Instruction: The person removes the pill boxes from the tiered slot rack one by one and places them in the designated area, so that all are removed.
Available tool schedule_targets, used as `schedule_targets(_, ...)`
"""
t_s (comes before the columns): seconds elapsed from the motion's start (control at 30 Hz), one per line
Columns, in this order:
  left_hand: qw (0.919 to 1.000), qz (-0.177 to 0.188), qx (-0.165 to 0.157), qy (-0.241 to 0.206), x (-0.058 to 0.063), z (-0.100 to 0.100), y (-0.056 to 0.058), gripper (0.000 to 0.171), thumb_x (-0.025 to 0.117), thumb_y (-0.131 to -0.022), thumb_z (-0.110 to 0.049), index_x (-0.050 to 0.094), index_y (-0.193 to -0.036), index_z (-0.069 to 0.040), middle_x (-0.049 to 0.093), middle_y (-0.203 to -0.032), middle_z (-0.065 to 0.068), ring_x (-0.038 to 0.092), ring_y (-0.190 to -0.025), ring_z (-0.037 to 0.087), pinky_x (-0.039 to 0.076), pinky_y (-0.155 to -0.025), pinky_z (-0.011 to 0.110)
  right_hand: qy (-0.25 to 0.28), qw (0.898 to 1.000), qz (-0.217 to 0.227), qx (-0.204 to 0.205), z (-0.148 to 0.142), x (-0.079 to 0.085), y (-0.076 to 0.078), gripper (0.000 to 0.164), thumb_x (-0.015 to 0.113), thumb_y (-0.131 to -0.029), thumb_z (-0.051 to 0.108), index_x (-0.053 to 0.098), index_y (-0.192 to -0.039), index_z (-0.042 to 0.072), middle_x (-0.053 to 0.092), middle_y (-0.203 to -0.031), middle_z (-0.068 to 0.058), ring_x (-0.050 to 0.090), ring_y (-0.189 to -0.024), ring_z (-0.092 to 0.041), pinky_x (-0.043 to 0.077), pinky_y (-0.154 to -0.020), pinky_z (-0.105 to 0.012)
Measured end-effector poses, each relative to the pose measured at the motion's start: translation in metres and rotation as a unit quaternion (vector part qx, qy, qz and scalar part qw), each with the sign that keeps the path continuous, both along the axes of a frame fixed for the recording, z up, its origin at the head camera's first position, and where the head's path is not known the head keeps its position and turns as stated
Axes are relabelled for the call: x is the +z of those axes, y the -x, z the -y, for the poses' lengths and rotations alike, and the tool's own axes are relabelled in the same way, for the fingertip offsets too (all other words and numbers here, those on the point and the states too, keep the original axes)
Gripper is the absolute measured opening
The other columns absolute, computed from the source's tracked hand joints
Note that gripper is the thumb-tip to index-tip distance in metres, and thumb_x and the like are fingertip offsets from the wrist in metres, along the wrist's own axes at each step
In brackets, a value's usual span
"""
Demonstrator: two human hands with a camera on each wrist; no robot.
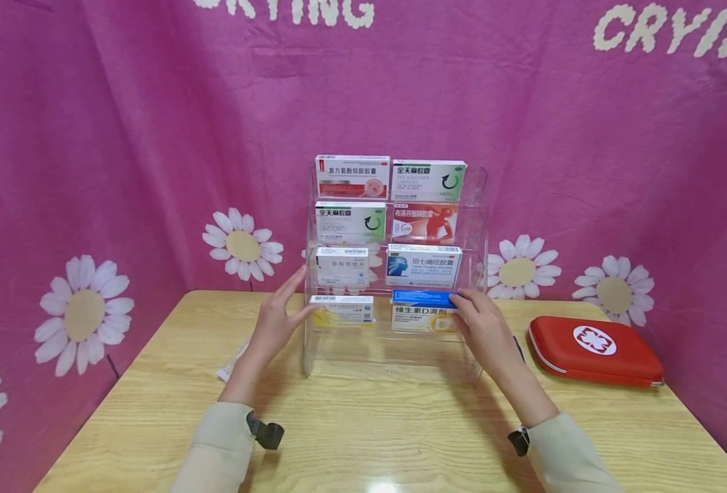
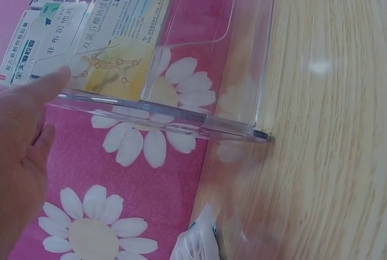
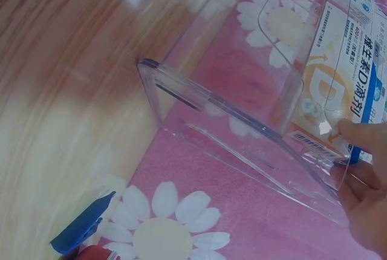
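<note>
A clear acrylic display rack point(image 1: 394, 350) stands on the table with medicine boxes in two columns over its tiers. My right hand point(image 1: 488, 332) pinches the right end of the blue-topped vitamin D drops box point(image 1: 422, 316) on the lowest tier. In the right wrist view the thumb point(image 3: 357, 136) lies on that box's front, by its corner. My left hand point(image 1: 274, 325) is at the rack's left side, fingers extended along the side panel. Its thumb reaches toward the white-and-yellow medicine box point(image 1: 341, 312) at lower left; whether it touches the box cannot be told.
A red first-aid case point(image 1: 597, 350) with a white emblem lies to the right on the wooden table point(image 1: 363, 424). A blue object point(image 3: 81, 224) is beside the rack's right side. Left of the rack lies a small white packet point(image 2: 198, 239). A pink flowered cloth point(image 1: 154, 137) hangs behind.
</note>
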State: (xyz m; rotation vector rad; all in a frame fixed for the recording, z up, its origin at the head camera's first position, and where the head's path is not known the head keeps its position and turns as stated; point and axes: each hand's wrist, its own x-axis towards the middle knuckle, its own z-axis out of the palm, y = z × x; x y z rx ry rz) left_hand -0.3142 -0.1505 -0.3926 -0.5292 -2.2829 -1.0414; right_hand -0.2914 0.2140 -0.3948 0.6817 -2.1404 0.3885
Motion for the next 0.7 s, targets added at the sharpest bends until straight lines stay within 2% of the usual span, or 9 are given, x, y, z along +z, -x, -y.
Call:
schedule_targets(0.23, 0.9998, -0.007, -0.011, 0.017, -0.005, 0.004, -0.006, 0.071, 0.077, -0.080, -0.007, 0.047, -0.144, -0.007, 0.050, -0.147, 0.016, 0.053, -0.131, 0.036, 0.046, -0.110, 0.045, 0.006, 1.000, 0.022, 0.003, 0.000, 0.000, -0.005, 0.034, 0.077, -0.073, -0.009, 0.066, -0.105, -0.004, 0.065, -0.106, -0.022, 0.061, -0.100, -0.037, 0.056, -0.090, -0.053)
schedule_targets(0.43, 0.9997, -0.006, -0.014, 0.017, 0.000, 0.007, -0.004, 0.070, 0.076, -0.081, -0.007, 0.047, -0.145, -0.009, 0.050, -0.147, 0.014, 0.052, -0.132, 0.035, 0.046, -0.110, 0.044, 0.015, 0.999, 0.008, 0.034, -0.001, 0.007, 0.002, 0.031, 0.078, -0.071, -0.011, 0.067, -0.099, -0.004, 0.065, -0.100, -0.021, 0.060, -0.095, -0.036, 0.056, -0.084, -0.050)
schedule_targets(0.7, 0.9995, -0.009, -0.016, 0.027, 0.004, 0.008, 0.001, 0.069, 0.077, -0.081, -0.008, 0.048, -0.144, -0.007, 0.051, -0.147, 0.014, 0.054, -0.130, 0.034, 0.047, -0.109, 0.043, 0.023, 0.998, 0.012, 0.054, -0.002, 0.013, 0.008, 0.033, 0.080, -0.070, -0.009, 0.068, -0.100, -0.002, 0.064, -0.101, -0.019, 0.058, -0.095, -0.034, 0.056, -0.079, -0.047)
